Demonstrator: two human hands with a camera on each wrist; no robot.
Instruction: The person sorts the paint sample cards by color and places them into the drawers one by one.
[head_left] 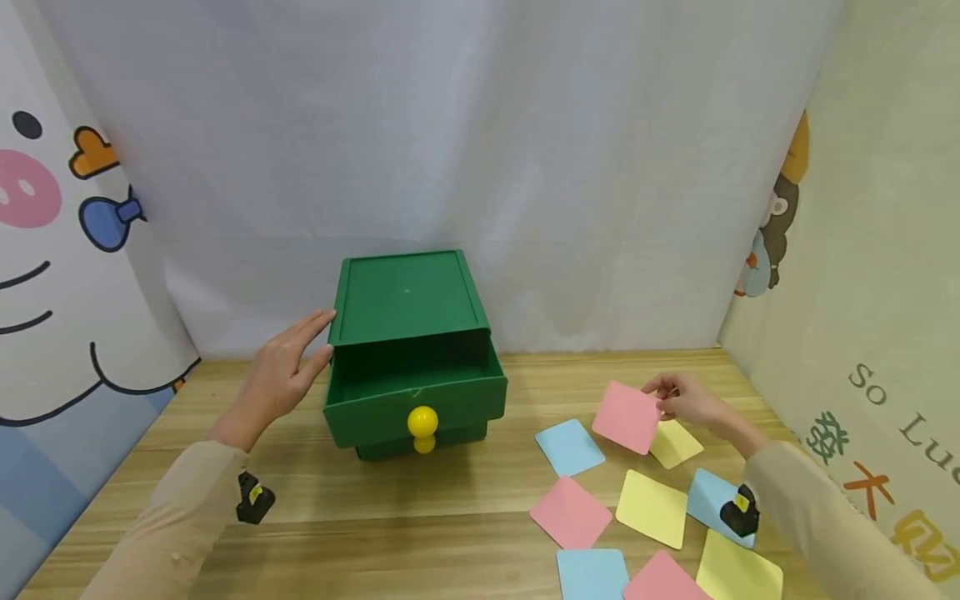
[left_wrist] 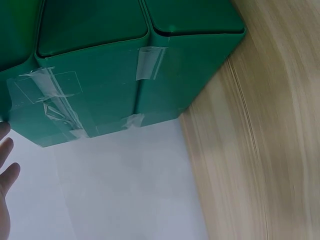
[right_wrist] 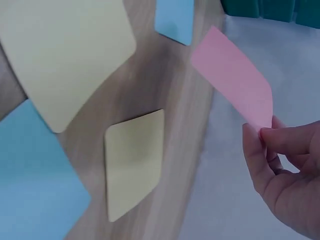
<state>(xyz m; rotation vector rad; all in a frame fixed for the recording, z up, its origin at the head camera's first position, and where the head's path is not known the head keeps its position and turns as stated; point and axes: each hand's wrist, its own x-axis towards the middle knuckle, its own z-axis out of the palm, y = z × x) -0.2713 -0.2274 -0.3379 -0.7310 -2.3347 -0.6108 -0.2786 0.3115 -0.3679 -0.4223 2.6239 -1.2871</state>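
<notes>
Loose pink, yellow and blue square cards [head_left: 651,507] were scattered nearest on the wooden table [head_left: 420,533]. Just beyond them, a pink square paper card [head_left: 627,417] was pinched by one corner in the right hand [head_left: 686,400] and held lifted clear of the table. Farther back, the open-drawered green plastic box [head_left: 408,350] was apparently steadied by the left hand [head_left: 288,367], fingers straight and flat against its side.

"So Lu" in grey letters, right wall panel [head_left: 885,333]
</notes>
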